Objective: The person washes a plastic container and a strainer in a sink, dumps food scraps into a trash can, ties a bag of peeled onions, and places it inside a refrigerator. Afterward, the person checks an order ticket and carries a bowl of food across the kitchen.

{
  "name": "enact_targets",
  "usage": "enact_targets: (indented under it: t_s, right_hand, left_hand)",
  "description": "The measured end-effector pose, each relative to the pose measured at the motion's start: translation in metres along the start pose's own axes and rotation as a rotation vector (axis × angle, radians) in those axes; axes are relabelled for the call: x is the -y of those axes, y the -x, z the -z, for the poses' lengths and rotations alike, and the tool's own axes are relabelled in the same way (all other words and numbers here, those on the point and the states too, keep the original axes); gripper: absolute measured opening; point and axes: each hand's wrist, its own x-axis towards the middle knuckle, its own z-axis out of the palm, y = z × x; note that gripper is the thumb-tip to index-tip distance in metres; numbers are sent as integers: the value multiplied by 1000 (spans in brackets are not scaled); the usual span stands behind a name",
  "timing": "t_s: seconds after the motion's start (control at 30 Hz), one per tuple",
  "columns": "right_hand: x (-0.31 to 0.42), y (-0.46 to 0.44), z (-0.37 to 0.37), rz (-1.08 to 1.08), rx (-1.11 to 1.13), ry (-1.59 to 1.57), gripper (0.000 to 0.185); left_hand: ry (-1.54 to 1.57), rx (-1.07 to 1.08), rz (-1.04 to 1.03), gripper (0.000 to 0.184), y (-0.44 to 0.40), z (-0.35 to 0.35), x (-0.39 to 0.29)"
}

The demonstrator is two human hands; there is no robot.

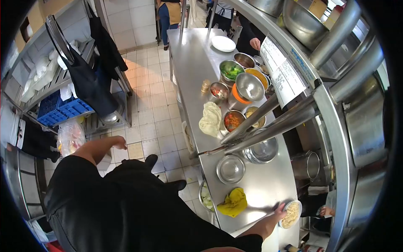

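My right hand (278, 213) is closed on the near side of a small white-rimmed bowl (299, 209). Pale chopped or grated food (290, 215) fills it, at the right edge of the steel counter (264, 185). A crumpled yellow cloth (233, 202) lies left of that hand, with a shallow steel bowl (230, 169) beyond it. Stacked steel bowls (263, 152) stand farther right. Out to the left, over the tiled floor, my left hand (120, 143) hangs with its fingers curled; I see nothing in it.
Pans of cut vegetables (231, 70), a steel bowl (250, 87) and a pale cloth (210, 119) crowd the far counter. Metal shelf posts (273, 122) cross above it. Left stands a rack with blue crates (63, 110) and a hanging apron (90, 82). Other people stand nearby.
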Motion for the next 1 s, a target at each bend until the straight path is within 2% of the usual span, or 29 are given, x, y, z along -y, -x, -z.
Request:
enact_targets:
  t_s: [0.2, 0.23, 0.27, 0.37, 0.43, 0.53, 0.67, 0.7, 0.73, 0.8, 0.87, 0.9, 0.93, 1.0]
  right_hand:
    - [23, 13, -9, -182, -207, -301, 37]
    - [23, 14, -8, -298, -220, -379, 38]
    - [15, 13, -3, -198, -64, -311, 39]
    - [3, 31, -9, -97, -86, -292, 38]
    - [-10, 88, -23, -102, -149, -232, 39]
    - [-21, 202, -32, 63, -111, 72, 40]
    - [-27, 307, 3, -56, -208, 17, 42]
    - [-24, 306, 33, -41, -148, 46, 40]
    - [-24, 344, 30, -90, -225, 89, 37]
    - [-28, 433, 26, -109, -267, 246, 33]
    - [-37, 518, 27, -67, -144, 343, 31]
    - [-41, 567, 15, -126, -142, 348, 30]
    - [-45, 599, 14, -115, -256, 350, 31]
    - [-77, 698, -33, -54, -320, 399, 34]
  left_hand:
    - [107, -140, 47, 36, 12, 8, 15]
    - [131, -130, 6, 36, 12, 12, 14]
    - [156, -119, -35, 35, 7, 14, 16]
    - [197, -130, -65, 34, 7, 26, 10]
    - [190, -181, -115, 34, -1, 33, 18]
    - [326, -134, -189, 35, -49, 17, 56]
    - [285, -60, -197, 34, -72, 47, 92]
    - [70, -137, -445, 35, -100, 42, 118]
    - [149, -155, -419, 31, -109, 47, 131]
    - [-337, -171, -745, 24, -166, 40, 174]
    - [-511, -33, -721, 19, -177, 68, 190]
    - [-527, -97, -750, 18, -182, 77, 202]
    - [-470, -66, -761, 18, -198, 86, 214]
    - [-486, -117, -787, 18, -198, 127, 229]
